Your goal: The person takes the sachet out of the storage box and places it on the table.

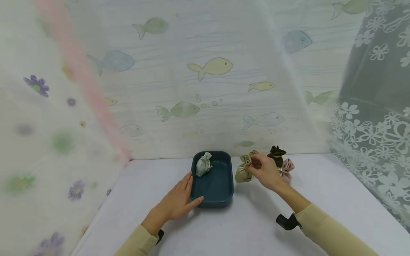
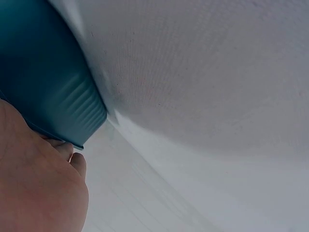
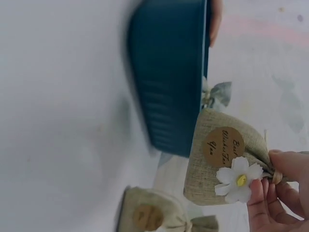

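My right hand [image 1: 266,171] pinches the tied neck of an olive-beige cloth drawstring pouch [image 1: 242,175], just right of a dark blue rectangular bin [image 1: 212,203]. Close up in the right wrist view, this pouch [image 3: 203,169] bears a round brown label and a white flower with a yellow centre. Inside the bin, a pale grey-green pouch [image 1: 203,165] leans at the back left. My left hand [image 1: 176,200] rests against the bin's left side, fingers extended along it and thumb over the front rim. In the left wrist view the fingertips touch the bin's rim [image 2: 63,141].
Beyond my right hand stand a dark brown pouch [image 1: 277,155] and a pink pouch [image 1: 287,170], partly hidden by it. Another beige pouch [image 3: 145,212] shows low in the right wrist view. A fish-print curtain [image 1: 205,92] hangs behind the white table [image 1: 246,231].
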Demonstrator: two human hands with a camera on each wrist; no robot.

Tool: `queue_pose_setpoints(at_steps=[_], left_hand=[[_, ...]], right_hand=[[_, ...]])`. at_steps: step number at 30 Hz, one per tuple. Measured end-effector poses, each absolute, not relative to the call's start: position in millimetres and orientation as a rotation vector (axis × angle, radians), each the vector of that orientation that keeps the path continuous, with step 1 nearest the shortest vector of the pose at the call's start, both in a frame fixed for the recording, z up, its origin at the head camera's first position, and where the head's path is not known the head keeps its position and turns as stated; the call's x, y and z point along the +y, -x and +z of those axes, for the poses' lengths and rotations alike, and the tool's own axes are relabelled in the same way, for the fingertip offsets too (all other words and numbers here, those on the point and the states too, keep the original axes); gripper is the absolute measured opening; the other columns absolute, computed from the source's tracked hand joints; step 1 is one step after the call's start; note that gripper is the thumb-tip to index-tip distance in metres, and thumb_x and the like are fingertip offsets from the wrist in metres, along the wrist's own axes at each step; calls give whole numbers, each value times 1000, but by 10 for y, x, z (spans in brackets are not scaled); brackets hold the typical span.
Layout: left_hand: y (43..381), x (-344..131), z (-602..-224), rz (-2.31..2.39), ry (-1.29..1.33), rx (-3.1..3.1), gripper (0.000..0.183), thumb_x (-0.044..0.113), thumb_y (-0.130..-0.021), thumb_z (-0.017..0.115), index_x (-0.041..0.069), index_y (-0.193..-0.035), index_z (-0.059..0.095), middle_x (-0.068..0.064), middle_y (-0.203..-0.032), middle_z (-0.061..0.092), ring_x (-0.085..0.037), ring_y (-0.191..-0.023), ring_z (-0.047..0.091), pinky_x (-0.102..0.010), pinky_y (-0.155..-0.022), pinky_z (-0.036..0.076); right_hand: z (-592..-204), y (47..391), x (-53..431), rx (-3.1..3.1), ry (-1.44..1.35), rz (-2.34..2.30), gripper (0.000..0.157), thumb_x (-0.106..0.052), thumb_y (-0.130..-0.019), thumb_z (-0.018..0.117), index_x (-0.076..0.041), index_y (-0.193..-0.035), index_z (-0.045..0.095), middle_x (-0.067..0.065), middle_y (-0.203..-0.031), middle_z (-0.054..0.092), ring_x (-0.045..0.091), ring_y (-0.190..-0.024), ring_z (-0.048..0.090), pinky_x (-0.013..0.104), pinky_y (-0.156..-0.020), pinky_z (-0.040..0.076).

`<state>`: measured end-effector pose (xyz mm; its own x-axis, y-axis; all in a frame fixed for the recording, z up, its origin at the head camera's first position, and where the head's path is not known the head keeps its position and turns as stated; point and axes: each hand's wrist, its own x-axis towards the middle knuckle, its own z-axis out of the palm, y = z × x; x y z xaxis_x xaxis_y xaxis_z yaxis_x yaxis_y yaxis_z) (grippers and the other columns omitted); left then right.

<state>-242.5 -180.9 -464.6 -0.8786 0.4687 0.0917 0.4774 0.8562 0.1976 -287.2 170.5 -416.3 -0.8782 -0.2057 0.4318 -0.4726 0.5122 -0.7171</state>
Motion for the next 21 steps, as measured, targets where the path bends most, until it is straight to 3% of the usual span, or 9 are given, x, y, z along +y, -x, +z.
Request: queue_pose_setpoints(at_steps=[5, 21], left_hand=[[2412, -1815, -4645, -335, 761, -3001, 101, 74, -101, 31, -8, -160, 20, -18, -171, 8, -31, -157, 14, -49, -124, 23], [2430, -1823, -4629, -335, 768, -2991, 99, 72, -102, 34, -8, -159, 20, -20, -170, 11, -32, -156, 16, -50, -123, 25]], right_hand=[[-4236, 2844, 1804, -2477, -550, 1308, 22, -4, -90, 78, 1, -111, 69, 10, -97, 70, 20, -85, 68, 23, -73, 56], [-4403, 2836, 1975, -2511, -453, 1246, 29, -3, -88, 79, 7, -113, 68, 12, -95, 71, 22, -83, 68, 23, -68, 55]])
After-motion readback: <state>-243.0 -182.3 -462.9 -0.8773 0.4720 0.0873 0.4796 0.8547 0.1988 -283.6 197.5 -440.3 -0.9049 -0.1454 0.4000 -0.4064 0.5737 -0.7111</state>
